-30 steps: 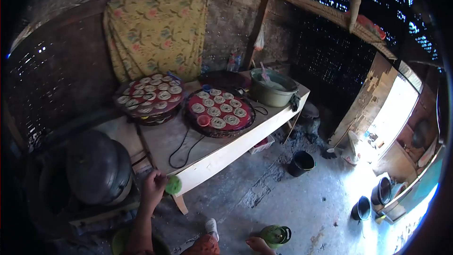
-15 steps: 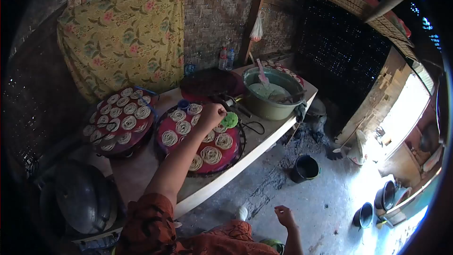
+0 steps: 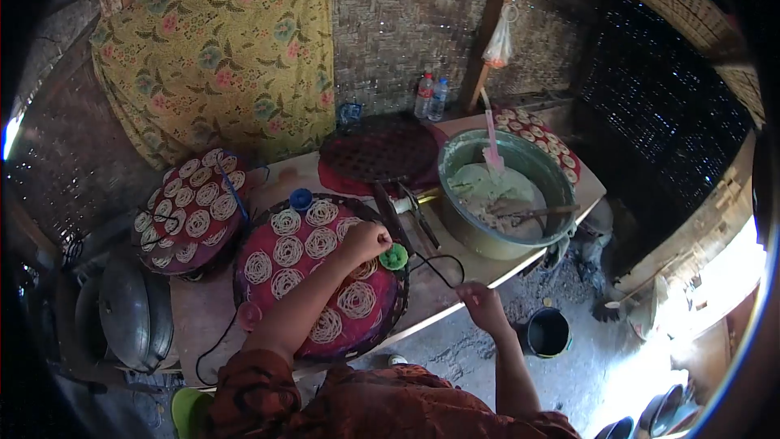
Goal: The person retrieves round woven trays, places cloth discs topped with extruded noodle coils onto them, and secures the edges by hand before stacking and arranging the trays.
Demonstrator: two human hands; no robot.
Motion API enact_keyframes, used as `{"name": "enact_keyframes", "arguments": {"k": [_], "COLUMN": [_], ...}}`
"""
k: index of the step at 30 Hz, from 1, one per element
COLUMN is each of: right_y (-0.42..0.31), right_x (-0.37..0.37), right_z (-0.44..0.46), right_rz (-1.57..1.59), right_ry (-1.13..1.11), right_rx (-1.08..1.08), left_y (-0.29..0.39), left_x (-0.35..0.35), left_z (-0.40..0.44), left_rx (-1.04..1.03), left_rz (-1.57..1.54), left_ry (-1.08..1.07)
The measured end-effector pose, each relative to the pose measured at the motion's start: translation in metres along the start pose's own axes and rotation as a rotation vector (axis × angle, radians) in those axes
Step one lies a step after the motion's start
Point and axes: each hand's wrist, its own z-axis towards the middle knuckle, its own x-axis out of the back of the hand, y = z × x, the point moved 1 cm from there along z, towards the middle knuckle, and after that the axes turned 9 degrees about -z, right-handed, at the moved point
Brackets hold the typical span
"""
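Observation:
My left hand (image 3: 367,242) is closed, fingers pinched together, above the right part of a round red tray (image 3: 272,301). At its fingertips is a green scalloped, cup-like piece (image 3: 394,257), seemingly held by an edge or handle hidden in the fingers. Pale coiled noodle-like rounds (image 3: 356,299) lie spaced over the tray's red surface. My right hand (image 3: 482,307) hangs in front of the table edge, fingers loosely bent and apart, holding nothing visible. Close to it, a black cord (image 3: 449,258) loops on the table.
A green basin (image 3: 448,195) of pale batter holds a pink spatula (image 3: 492,142) and a wooden stick. Beside it lies a dark round griddle-like disc (image 3: 378,150). More coils fill a second tray (image 3: 188,203) at left. A dark bucket (image 3: 548,332) stands on the floor.
The view has shifted toward the table. My right hand has risen from low beside my body to near the table edge. My left hand stays over the tray with the green piece.

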Motion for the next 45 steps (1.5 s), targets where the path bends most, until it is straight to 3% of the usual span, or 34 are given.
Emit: {"name": "enact_keyframes", "arguments": {"k": [1,3,5,7,9,11,13,16,18,21,25,26,28,30,32,36,39,41,43,45], "right_y": [0.004,-0.03,-0.039,-0.044,-0.009,-0.003,0.006,0.064,0.041,0.005,-0.026,-0.059,-0.093,-0.096,-0.11,-0.105,-0.095,-0.085,-0.078,-0.085], "right_x": [-0.008,-0.018,-0.051,-0.086,-0.137,-0.164,-0.175,-0.225,-0.206,-0.181,-0.162,-0.134,-0.103,-0.093,-0.07,-0.041,-0.045,-0.05,-0.061,-0.068], "right_z": [0.032,0.087,0.151,0.217,0.293,0.345,0.38,0.441,0.438,0.428,0.413,0.383,0.338,0.297,0.24,0.137,0.082,0.055,0.039,0.027], "right_rz": [0.106,0.304,0.759,1.209,1.135,1.084,1.04,1.055,1.203,1.404,1.432,1.254,1.068,1.239,1.324,1.28,1.204,0.991,1.014,1.041], "right_ry": [-0.081,-0.038,-0.058,-0.011,0.068,0.176,0.225,0.177,0.193,0.218,0.275,0.197,0.112,0.016,-0.1,-0.398,-0.405,-0.452,-0.459,-0.47], "right_rx": [-0.045,0.045,0.033,-0.2,-0.237,-0.422,-0.617,-0.762,-0.715,-0.653,-0.604,-0.575,-0.543,-0.359,-0.253,-0.175,-0.229,-0.301,-0.308,-0.34], "left_y": [-0.002,0.006,0.012,0.023,0.04,0.045,0.085,0.084,0.079,0.072,0.065,0.058,0.047,0.034,0.03,0.034,0.035,0.022,0.006,0.009], "left_x": [-0.001,0.001,0.006,0.02,0.042,0.062,0.093,0.106,0.111,0.117,0.119,0.12,0.129,0.133,0.141,0.154,0.154,0.147,0.131,0.119], "left_z": [-0.001,-0.006,-0.009,-0.019,-0.037,-0.065,-0.102,-0.17,-0.218,-0.281,-0.333,-0.342,-0.35,-0.345,-0.338,-0.312,-0.305,-0.304,-0.302,-0.297], "left_rx": [-0.016,0.038,0.099,0.091,0.063,0.116,0.224,0.395,0.453,0.632,0.581,0.568,0.587,0.526,0.616,0.486,0.397,0.38,0.266,0.259], "left_rz": [-0.027,-0.044,-0.082,-0.069,-0.147,-0.147,-0.118,-0.21,-0.283,-0.095,-0.276,-0.326,-0.273,-0.392,-0.483,-0.716,-0.863,-0.915,-0.567,-0.687], "left_ry": [-0.021,-0.014,-0.02,0.092,0.295,0.408,0.522,0.785,0.872,0.997,1.162,1.218,1.19,1.225,1.104,1.056,0.996,0.939,0.884,0.9]}}
